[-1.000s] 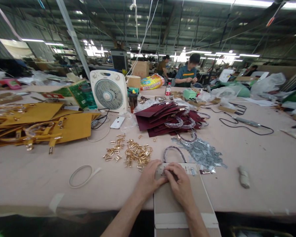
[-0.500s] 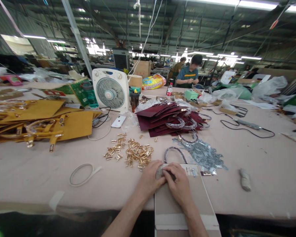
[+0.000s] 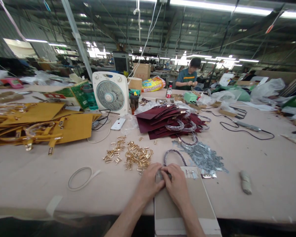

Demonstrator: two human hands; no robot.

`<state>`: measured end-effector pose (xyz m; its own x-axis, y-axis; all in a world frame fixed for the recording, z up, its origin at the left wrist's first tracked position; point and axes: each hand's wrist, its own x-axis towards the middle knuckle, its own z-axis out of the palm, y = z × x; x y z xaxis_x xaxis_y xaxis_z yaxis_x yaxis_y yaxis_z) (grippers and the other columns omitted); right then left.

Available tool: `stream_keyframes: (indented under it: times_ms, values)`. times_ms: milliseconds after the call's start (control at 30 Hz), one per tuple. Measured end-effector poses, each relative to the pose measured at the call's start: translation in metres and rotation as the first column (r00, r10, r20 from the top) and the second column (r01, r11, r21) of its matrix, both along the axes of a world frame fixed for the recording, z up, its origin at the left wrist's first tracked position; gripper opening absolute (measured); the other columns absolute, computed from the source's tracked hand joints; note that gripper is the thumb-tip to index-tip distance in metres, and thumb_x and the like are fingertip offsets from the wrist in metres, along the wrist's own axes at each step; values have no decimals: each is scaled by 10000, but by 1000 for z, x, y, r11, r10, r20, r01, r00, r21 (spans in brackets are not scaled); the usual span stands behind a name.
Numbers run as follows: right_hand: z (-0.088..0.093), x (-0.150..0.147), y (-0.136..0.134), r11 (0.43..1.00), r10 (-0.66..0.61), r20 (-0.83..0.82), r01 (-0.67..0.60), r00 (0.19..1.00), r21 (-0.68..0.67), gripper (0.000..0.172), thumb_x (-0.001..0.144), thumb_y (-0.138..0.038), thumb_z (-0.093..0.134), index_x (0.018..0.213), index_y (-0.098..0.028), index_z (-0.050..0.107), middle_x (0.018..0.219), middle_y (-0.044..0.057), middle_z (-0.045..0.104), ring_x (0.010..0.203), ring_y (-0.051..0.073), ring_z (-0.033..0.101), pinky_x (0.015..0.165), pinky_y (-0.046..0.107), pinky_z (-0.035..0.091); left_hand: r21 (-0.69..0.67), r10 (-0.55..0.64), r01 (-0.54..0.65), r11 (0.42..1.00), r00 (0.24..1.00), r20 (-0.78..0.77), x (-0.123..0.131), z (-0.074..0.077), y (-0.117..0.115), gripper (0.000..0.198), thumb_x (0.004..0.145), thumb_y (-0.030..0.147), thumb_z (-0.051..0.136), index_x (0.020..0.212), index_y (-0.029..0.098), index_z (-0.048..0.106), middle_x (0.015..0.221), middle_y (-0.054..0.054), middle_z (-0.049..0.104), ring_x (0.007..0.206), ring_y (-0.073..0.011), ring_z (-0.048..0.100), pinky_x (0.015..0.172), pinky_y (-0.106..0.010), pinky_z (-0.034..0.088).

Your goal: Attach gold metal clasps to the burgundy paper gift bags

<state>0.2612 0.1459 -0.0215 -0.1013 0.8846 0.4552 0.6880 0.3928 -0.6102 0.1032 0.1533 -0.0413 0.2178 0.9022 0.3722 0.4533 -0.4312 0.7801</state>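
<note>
My left hand is closed over the upper left corner of a bag panel, its fingers curled at the top edge. Close against it, my right hand presses its fingertips together; whatever lies between them is hidden. The panel shows its beige-brown side and overhangs the table's front edge. A plastic-wrapped handle arches beyond its top. Metal prongs and a small plate show at the upper right of the panel. A gold-coloured fitting on a strap tab sticks out beside it.
Gold metal fittings lie left of the handle, thin grey metal plates right of it. Burgundy bag panels, mustard panels, a fan, a phone, a tape coil and a wrapped roll surround the workspace.
My view has tilted slightly upward. Both hands stay at the panel's corner; the fingers have shifted a little, covering more of the grey patch between them.
</note>
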Motion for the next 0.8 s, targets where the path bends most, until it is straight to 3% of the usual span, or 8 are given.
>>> stream_keyframes:
  times_ms: [167,300,433,533,667,800]
  values:
    - [-2,-2,1,999,-35,-46,37,998,33,36,928,-230,662,940,-249,691,985,59,716,1012,281,623,932,443,484,4,0,0,1000,1000,-7,0,-2,0,564,757,121,711,1305,243,667,1349,-90,684,1282,-285,620,1147,-516,495]
    - [0,-3,-4,996,-35,-92,42,995,79,108,929,-215,654,1015,-261,701,1065,68,732,1071,285,632,1010,478,481,31,-8,8,999,1000,-17,1,-3,1,559,767,110,701,1308,249,660,1353,-89,682,1293,-281,618,1151,-514,494]
    - [5,0,-17,975,-35,-217,81,976,209,198,952,-199,620,1127,-269,681,1116,81,733,1120,274,642,1050,488,488,30,-3,4,1000,999,-44,-1,-6,3,468,820,204,734,1283,239,675,1350,-98,689,1293,-289,627,1145,-516,500]
    - [9,0,-31,959,60,-270,19,961,284,180,964,-177,578,1075,-269,684,1012,71,741,1028,262,678,979,470,538,31,16,-13,999,997,-75,-2,-9,6,473,825,246,741,1294,242,678,1364,-96,688,1305,-299,624,1149,-528,495]
    - [15,2,-54,950,213,-264,-137,941,279,197,989,-172,524,1053,-262,687,904,60,743,890,236,700,827,393,584,67,29,-21,998,992,-123,-2,-12,10,461,838,283,715,1297,250,684,1375,-90,688,1297,-305,635,1137,-532,509]
    - [16,20,-68,936,193,-252,-101,948,337,213,1026,-223,467,1001,-246,677,791,50,707,763,213,675,719,345,563,143,53,-30,989,986,-161,-2,-18,14,460,848,440,727,1275,271,691,1347,-70,707,1262,-317,661,1098,-543,545]
